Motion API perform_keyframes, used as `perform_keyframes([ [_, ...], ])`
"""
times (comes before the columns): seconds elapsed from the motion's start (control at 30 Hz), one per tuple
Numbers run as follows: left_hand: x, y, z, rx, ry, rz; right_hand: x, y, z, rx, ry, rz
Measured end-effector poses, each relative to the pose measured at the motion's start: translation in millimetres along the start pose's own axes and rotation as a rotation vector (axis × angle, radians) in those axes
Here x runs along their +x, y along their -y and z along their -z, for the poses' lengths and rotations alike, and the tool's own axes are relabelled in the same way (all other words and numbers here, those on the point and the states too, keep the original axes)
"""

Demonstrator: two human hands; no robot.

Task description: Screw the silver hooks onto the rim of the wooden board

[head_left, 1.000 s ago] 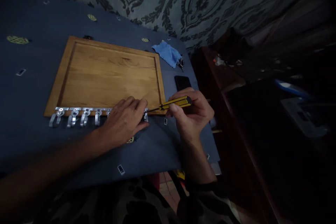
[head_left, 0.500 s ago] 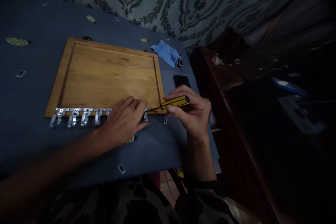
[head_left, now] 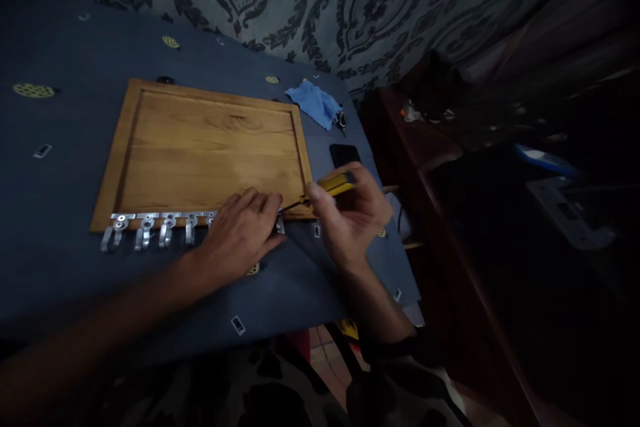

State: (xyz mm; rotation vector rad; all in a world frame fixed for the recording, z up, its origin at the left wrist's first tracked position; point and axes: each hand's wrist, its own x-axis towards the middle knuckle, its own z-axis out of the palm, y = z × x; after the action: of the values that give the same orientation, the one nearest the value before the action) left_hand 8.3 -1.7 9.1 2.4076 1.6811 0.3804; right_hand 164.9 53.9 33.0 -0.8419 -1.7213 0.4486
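Head view: table (head_left: pixel 295 290) beneath left hand (head_left: pixel 240 230) and right hand (head_left: pixel 355 220); wooden board (head_left: pixel 210 153) just ahead; row of metal hooks (head_left: pixel 170 219) partly under the left, whose fingers curl, grip hidden; right closed around a yellow screwdriver (head_left: pixel 337 183), shaft meeting the left fingertips.
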Motion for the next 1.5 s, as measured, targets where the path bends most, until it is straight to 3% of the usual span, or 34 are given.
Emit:
perform_keyframes([
  [0.13, 0.6, 0.2, 3.2, -0.014, 0.019, 0.005, 2.2, -2.5, 3.2, 0.023, -0.154, 0.069],
  [0.33, 0.4, -0.4, 4.1, -0.022, 0.029, 0.013, -1.0, -7.2, 4.8, 0.001, -0.042, 0.082],
  [0.97, 0.3, 0.0, 3.4, -0.029, 0.021, 0.001, -6.8, -14.5, 3.9, 0.043, 0.01, -0.03],
  [1.3, -1.4, 1.2, 0.4, -0.004, -0.015, -0.023, 2.7, -9.8, 27.1, 0.347, 0.382, -0.184],
  [1.4, -1.6, 1.5, 0.1, 0.009, -0.026, -0.024, 3.3, -11.7, 28.1, 0.343, 0.383, -0.166],
  [1.5, -1.6, 1.7, -0.4, 0.015, -0.038, -0.025, -0.3, -12.8, 19.7, 0.252, 0.274, -0.109],
])
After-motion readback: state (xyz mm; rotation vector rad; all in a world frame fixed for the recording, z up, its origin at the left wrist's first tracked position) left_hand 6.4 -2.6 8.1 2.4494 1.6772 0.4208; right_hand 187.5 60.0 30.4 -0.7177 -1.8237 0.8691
